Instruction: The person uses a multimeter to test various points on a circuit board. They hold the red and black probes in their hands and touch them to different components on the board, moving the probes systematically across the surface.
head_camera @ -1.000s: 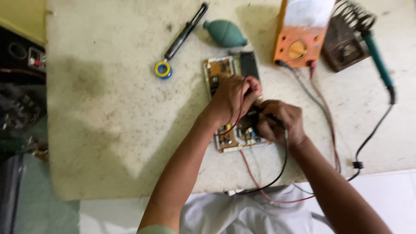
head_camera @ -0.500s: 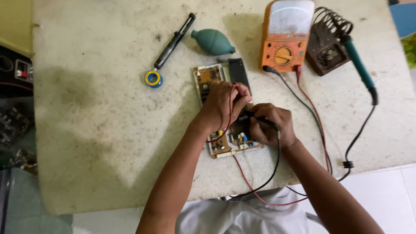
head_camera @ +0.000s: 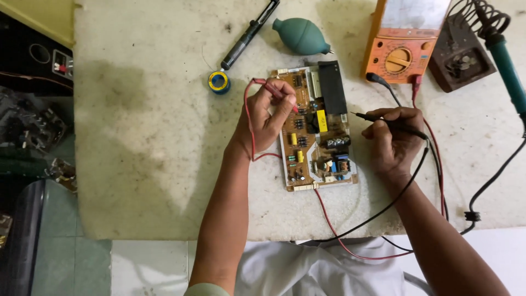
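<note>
A brown circuit board [head_camera: 315, 137] with a black heat sink lies flat on the pale worktable [head_camera: 153, 137]. My left hand [head_camera: 266, 112] holds a red test probe [head_camera: 276, 92], its tip pointing at the board's left edge. My right hand [head_camera: 392, 137] grips a black test probe [head_camera: 378, 119] just right of the board, tip pointing left and clear of it. Red and black leads run from both probes to an orange multimeter [head_camera: 402, 41] at the back.
Behind the board lie a teal rubber blower bulb [head_camera: 300, 35], a black desoldering pump [head_camera: 249, 34] and a small solder spool [head_camera: 219, 82]. A soldering iron [head_camera: 507, 63] rests in a coiled stand [head_camera: 460, 52] at the far right. Dark clutter fills the left side.
Both hands were close together over the board's lower part; they have drawn apart. The left one moved to the board's left edge, the right one off to its right side.
</note>
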